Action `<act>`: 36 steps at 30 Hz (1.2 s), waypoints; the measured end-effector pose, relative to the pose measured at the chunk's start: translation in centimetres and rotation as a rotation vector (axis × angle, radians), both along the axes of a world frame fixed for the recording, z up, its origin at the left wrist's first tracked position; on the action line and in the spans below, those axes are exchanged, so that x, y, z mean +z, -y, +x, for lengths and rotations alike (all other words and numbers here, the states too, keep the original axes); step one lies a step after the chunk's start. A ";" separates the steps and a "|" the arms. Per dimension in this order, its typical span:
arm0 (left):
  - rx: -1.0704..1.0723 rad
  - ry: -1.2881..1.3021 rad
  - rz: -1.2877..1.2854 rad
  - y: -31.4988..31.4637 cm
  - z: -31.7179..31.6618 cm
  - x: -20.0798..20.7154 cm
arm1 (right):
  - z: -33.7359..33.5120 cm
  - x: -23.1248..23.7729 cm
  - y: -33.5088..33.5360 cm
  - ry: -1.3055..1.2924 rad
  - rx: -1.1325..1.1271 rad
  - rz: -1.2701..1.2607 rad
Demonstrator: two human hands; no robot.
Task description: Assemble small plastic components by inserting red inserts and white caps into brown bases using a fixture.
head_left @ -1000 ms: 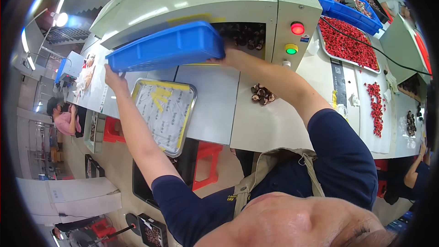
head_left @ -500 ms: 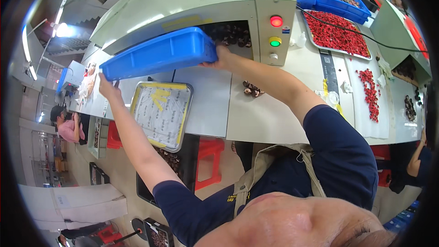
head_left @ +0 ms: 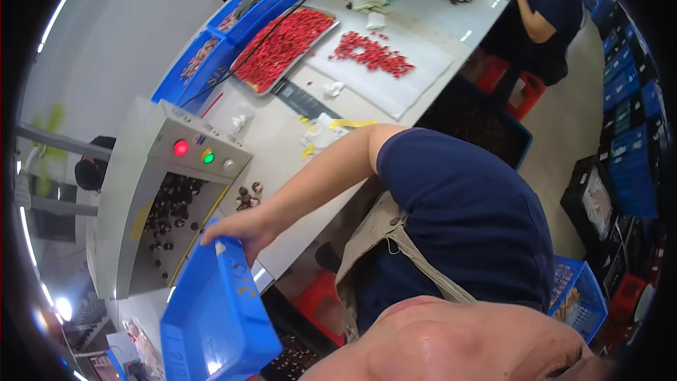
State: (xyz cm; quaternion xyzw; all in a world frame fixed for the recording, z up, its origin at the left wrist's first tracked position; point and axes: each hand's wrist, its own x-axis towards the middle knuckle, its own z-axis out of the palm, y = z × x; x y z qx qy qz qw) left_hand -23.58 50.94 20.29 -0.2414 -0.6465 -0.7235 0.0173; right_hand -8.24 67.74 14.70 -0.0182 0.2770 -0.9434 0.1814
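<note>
1. Swinging round toward the right, the view now takes in more of the bench (head_left: 271,142) and of the co-worker (head_left: 553,17) on its far side, while the pale machine (head_left: 127,176) is brought to the left of the picture.
2. Half a second earlier, the blue crate (head_left: 201,314) is held level between two hands before the machine's opening; now it is seen lower in the picture, slanting down and away from the opening, with its inside turned toward the camera.
3. The left arm, plainly shown before, is out of the picture, so the state of the left grip cannot be told.
4. The right arm is stretched across the bench toward the machine, with the elbow slightly bent, the wrist lowered and the back of the hand turned upward.
5. The right grip (head_left: 247,229) is closed on the crate's upper end, with the fingers laid over the rim; how far they are curled beneath it is hidden.
6. The crate is hung below and slightly left of the right grip, beside the machine's front edge, and its lower end is partly cut off by the picture's edge.
7. Dark round pieces (head_left: 169,204) are spread inside the opening, and a small cluster of similar pieces (head_left: 247,199) is left on the bench just beyond the right hand.
</note>
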 end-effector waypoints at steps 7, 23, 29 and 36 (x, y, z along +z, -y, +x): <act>-0.064 -0.144 -0.026 3.2 10.7 -0.5 | 16.0 1.4 -17.9 -0.122 -0.718 0.313; -0.496 0.007 -0.090 -13.9 23.6 -3.0 | 55.2 -15.8 -42.0 0.090 -1.722 0.406; -0.239 -0.025 -0.302 -11.0 19.6 -5.2 | 49.7 -17.5 -46.1 0.331 -1.902 0.529; -0.142 0.220 -0.418 -7.9 11.3 -10.5 | 52.8 -20.3 -50.5 0.437 -1.696 0.515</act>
